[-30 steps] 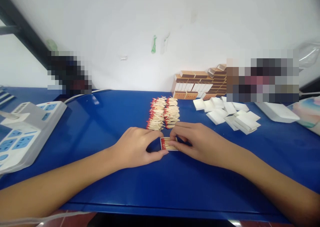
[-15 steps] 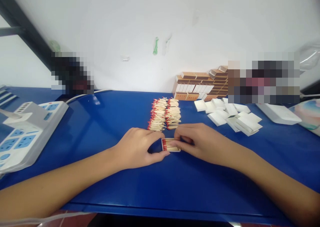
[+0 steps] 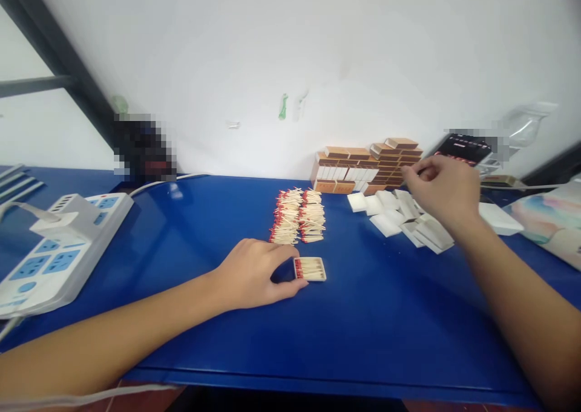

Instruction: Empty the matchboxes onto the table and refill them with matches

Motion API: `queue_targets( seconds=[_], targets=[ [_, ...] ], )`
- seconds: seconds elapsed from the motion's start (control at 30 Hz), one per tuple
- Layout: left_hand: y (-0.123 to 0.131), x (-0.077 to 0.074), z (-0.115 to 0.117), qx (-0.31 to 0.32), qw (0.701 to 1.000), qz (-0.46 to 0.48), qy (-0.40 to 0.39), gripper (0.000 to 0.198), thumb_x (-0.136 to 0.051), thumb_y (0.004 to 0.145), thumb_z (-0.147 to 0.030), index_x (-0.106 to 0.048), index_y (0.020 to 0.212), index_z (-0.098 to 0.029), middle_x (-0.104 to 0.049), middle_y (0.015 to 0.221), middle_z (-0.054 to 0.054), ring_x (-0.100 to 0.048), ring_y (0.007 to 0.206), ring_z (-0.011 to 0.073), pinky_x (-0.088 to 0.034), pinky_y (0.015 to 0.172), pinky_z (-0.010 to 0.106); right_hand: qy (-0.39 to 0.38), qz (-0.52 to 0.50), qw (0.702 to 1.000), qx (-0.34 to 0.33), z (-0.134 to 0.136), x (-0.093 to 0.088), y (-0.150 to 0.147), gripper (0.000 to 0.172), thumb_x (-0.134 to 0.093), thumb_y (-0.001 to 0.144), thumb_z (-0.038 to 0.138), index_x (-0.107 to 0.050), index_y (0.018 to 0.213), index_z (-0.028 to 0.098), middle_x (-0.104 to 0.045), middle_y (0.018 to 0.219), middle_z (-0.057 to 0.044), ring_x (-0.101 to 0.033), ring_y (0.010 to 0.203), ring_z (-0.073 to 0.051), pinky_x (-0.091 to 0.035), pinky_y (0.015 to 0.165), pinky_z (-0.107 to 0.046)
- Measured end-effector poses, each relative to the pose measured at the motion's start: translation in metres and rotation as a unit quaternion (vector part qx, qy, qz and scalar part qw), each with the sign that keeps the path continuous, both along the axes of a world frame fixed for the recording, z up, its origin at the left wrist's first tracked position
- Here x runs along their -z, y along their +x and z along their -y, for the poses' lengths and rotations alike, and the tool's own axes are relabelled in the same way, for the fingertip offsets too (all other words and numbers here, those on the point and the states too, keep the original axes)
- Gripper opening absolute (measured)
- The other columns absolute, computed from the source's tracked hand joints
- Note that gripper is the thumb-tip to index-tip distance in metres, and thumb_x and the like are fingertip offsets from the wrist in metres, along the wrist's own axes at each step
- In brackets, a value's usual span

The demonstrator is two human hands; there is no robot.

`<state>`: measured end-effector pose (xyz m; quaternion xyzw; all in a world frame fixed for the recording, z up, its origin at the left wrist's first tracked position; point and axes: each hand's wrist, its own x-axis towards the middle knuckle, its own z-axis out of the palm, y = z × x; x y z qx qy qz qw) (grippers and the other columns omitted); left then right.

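A small white matchbox tray (image 3: 323, 269) full of red-headed matches lies on the blue table. My left hand (image 3: 258, 274) has it by the left end, thumb on the near side and fingers on the far side. My right hand (image 3: 447, 188) is at the right end of a stack of brown-and-white matchboxes (image 3: 347, 174), its bent fingers apart and a fingertip close to the boxes. Whether that fingertip touches one I cannot tell. Two heaps of loose matches, a left heap (image 3: 287, 218) and a right heap (image 3: 312, 217), lie just beyond the tray.
Several white tray pieces (image 3: 388, 221) lie scattered below the right hand. A white power strip (image 3: 68, 255) with a plugged-in adapter stands at the left. On the right are a white box (image 3: 499, 219), a black printed item (image 3: 463, 149) and a patterned bag (image 3: 549, 218). A wall closes off the back.
My right hand has left the matches in the tray and moved up and right to the matchbox stack. The left hand still holds the tray. The view has shifted slightly.
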<state>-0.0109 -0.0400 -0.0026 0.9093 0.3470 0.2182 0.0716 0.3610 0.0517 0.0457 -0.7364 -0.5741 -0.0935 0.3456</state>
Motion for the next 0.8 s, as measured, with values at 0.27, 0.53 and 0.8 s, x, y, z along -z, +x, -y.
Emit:
queue_targets(
  seconds=[0.27, 0.53, 0.8],
  targets=[
    [0.0, -0.004, -0.001, -0.007, 1.0, -0.015, -0.025, 0.037, -0.072, 0.089, -0.055, -0.075, 0.106, -0.022, -0.066, 0.065, -0.003, -0.063, 0.056, 0.015, -0.041, 0.054, 0.027, 0.005, -0.069, 0.995, 0.073, -0.042, -0.025, 0.006, 0.054, -0.07, 0.083, 0.057, -0.074, 0.109, 0.01, -0.071, 0.093, -0.018, -0.056, 0.08, -0.024, -0.039, 0.077, -0.038],
    [0.001, -0.004, 0.0, -0.006, 1.0, 0.004, -0.006, 0.036, -0.071, 0.089, -0.053, -0.075, 0.105, -0.021, -0.069, 0.069, -0.002, -0.065, 0.059, 0.0164, -0.043, 0.055, 0.028, -0.017, -0.042, 0.993, 0.107, -0.052, -0.045, -0.009, 0.049, -0.075, 0.077, 0.058, -0.076, 0.094, 0.013, -0.068, 0.085, -0.016, -0.049, 0.076, -0.023, -0.037, 0.075, -0.04],
    [0.0, -0.013, -0.004, -0.048, 0.977, 0.165, 0.124, 0.03, -0.075, 0.091, -0.042, -0.073, 0.105, -0.015, -0.075, 0.085, 0.003, -0.067, 0.068, 0.0133, -0.053, 0.063, 0.027, -0.017, -0.271, 0.939, -0.21, 0.042, -0.018, -0.083, 0.052, -0.078, 0.082, 0.057, -0.074, 0.114, 0.017, -0.076, 0.098, -0.013, -0.062, 0.063, -0.018, -0.048, 0.052, -0.032]
  ],
)
